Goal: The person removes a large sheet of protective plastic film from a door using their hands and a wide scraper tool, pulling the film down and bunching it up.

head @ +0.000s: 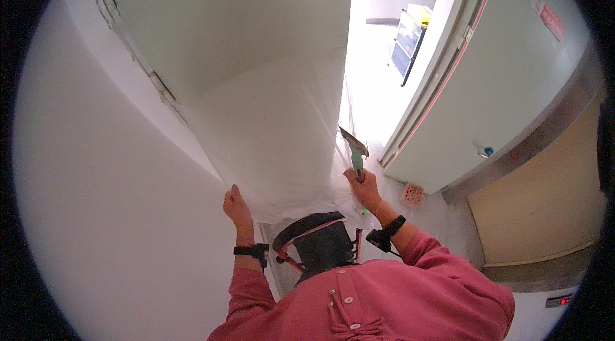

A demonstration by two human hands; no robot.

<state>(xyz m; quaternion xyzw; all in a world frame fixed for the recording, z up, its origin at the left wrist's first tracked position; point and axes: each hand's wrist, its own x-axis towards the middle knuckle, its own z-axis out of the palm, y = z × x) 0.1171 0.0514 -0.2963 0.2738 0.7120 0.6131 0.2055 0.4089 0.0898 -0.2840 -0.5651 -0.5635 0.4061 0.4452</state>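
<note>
A thin translucent plastic sheet [269, 139] hangs over the lower part of a pale green door panel [230, 14], its bottom bunched in folds. My left hand [238, 209] pinches the sheet near its lower left edge, beside the white wall. In my right hand [365, 192] is a scraper [356, 153] with a green handle, its metal blade tilted up and left by the panel's right edge. Folds of plastic hang close to that hand; whether it also grips some of them is unclear.
A black bag-like object with a red frame [322, 245] stands below my hands. To the right, a second door [480, 77] carries a handle [486, 152]. A pink perforated block [412, 195] lies on the floor. Beyond the bright doorway stands a rack [408, 48].
</note>
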